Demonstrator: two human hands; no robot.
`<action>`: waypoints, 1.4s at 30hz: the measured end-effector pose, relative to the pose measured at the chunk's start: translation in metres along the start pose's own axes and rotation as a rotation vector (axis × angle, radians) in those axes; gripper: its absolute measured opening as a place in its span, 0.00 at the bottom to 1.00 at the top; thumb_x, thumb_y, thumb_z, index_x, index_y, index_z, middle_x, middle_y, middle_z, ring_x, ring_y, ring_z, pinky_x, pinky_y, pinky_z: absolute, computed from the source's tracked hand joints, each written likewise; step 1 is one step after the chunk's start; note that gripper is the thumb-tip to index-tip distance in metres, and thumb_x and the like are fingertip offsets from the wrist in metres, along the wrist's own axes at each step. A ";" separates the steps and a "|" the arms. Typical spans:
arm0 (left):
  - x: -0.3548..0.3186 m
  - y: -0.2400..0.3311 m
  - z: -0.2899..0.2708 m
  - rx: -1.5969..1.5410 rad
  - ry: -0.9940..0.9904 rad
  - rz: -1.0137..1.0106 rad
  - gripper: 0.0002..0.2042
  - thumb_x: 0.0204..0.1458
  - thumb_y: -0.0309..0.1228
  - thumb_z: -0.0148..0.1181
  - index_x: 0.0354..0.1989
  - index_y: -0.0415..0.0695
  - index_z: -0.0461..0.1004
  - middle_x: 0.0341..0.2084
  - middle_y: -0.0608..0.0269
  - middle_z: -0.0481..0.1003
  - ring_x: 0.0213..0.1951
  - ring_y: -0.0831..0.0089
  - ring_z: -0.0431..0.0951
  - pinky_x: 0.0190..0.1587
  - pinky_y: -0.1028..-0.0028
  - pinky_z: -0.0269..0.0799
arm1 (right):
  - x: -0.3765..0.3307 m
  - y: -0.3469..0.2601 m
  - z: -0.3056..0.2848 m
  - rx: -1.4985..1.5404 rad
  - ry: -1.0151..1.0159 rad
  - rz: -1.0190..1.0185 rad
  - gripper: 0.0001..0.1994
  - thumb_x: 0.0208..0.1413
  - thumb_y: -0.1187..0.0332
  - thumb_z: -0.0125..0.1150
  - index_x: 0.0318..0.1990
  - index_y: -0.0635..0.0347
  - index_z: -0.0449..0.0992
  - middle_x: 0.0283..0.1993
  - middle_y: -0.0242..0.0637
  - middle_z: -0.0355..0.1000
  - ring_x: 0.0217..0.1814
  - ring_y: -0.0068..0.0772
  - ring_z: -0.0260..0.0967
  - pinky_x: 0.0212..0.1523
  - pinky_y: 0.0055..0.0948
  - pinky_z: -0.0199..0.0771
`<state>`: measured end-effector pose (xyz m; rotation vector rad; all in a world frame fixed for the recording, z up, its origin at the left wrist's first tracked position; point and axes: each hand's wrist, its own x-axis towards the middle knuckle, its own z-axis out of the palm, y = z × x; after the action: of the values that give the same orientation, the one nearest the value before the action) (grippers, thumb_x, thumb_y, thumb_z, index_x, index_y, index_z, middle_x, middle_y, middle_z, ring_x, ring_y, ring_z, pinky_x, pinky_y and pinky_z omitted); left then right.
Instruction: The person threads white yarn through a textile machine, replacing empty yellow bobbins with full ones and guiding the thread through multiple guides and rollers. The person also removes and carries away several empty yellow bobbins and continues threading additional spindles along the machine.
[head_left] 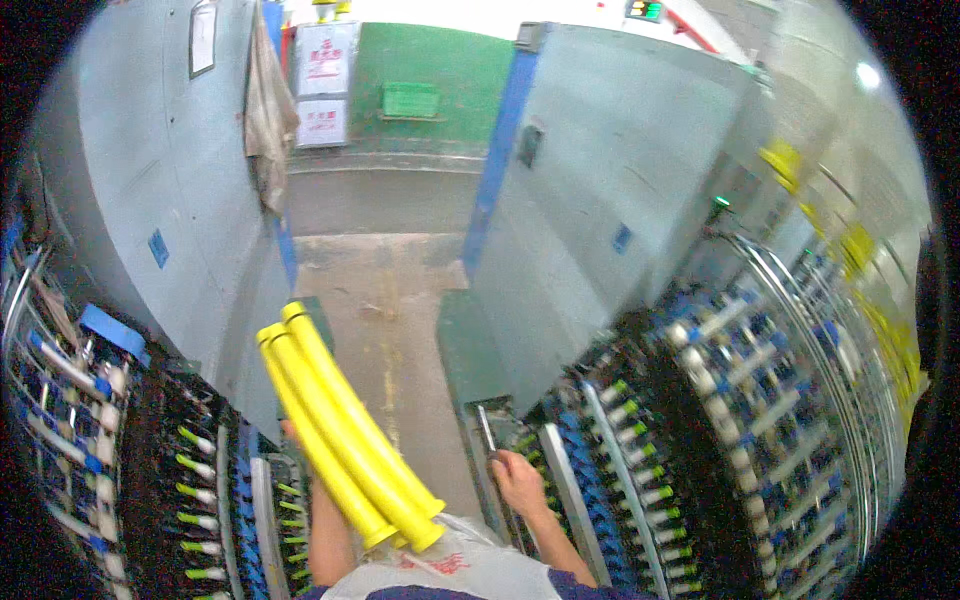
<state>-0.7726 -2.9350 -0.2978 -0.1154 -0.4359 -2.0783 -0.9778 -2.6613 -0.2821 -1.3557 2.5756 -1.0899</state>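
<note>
Three long yellow tubes with flared near ends slant across my front, close to my light apron. My left forearm passes beneath them. Only a sliver of my left hand shows at their left side; it supports the bundle, with most of its fingers hidden. On the right, my right hand is closed, its fingers curled at the dark lower end of a thin metal rod. This hand is beside the right-hand machine's row of spindles.
Spinning machinery lines both sides, with green-tipped spindles at left and white rollers at right. Tall grey cabinets flank a narrow aisle. A cloth hangs at left; a green wall panel stands at the far end.
</note>
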 end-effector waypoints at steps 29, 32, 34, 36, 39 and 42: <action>0.985 -0.124 -0.249 0.092 0.419 -0.064 0.40 0.50 0.69 0.32 0.60 0.49 0.60 0.52 0.63 0.68 0.50 0.64 0.70 0.53 0.63 0.67 | 1.022 0.126 0.343 -0.068 -0.331 -0.076 0.17 0.55 0.60 0.54 0.48 0.60 0.70 0.36 0.48 0.73 0.38 0.52 0.70 0.37 0.44 0.70; 1.099 -0.159 -0.265 0.074 0.390 -0.049 0.40 0.50 0.69 0.32 0.60 0.49 0.59 0.51 0.62 0.69 0.49 0.64 0.70 0.53 0.63 0.67 | 1.078 0.170 0.344 -0.105 -0.353 0.071 0.16 0.55 0.58 0.54 0.45 0.60 0.72 0.38 0.49 0.74 0.40 0.52 0.71 0.38 0.44 0.71; 1.179 -0.187 -0.287 0.102 0.378 -0.054 0.40 0.50 0.69 0.33 0.60 0.49 0.59 0.51 0.62 0.69 0.49 0.64 0.70 0.52 0.63 0.67 | 1.116 0.207 0.341 -0.094 -0.235 0.223 0.16 0.55 0.57 0.53 0.42 0.61 0.74 0.38 0.50 0.74 0.38 0.53 0.71 0.38 0.45 0.70; 1.260 -0.213 -0.317 0.145 0.364 -0.040 0.40 0.49 0.69 0.33 0.60 0.49 0.59 0.51 0.62 0.69 0.49 0.63 0.70 0.52 0.63 0.67 | 1.168 0.242 0.362 -0.098 -0.212 0.291 0.16 0.55 0.57 0.54 0.41 0.62 0.73 0.38 0.50 0.73 0.39 0.54 0.71 0.38 0.45 0.70; 1.380 -0.254 -0.357 0.074 0.281 -0.095 0.41 0.49 0.69 0.34 0.61 0.49 0.58 0.51 0.61 0.68 0.49 0.62 0.70 0.52 0.62 0.67 | 1.264 0.293 0.394 -0.179 -0.250 0.327 0.15 0.55 0.59 0.55 0.40 0.63 0.74 0.35 0.50 0.74 0.39 0.52 0.72 0.38 0.42 0.71; 1.502 -0.289 -0.385 -0.002 0.164 -0.003 0.41 0.47 0.70 0.36 0.61 0.48 0.57 0.52 0.60 0.68 0.50 0.61 0.70 0.53 0.61 0.67 | 1.404 0.327 0.428 -0.194 -0.348 0.347 0.16 0.54 0.58 0.55 0.40 0.63 0.74 0.34 0.51 0.74 0.37 0.54 0.72 0.38 0.43 0.71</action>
<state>-1.7674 -4.1580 -0.3481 0.0540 -0.3344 -2.0721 -1.9361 -3.8128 -0.4092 -0.9642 2.5626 -0.5132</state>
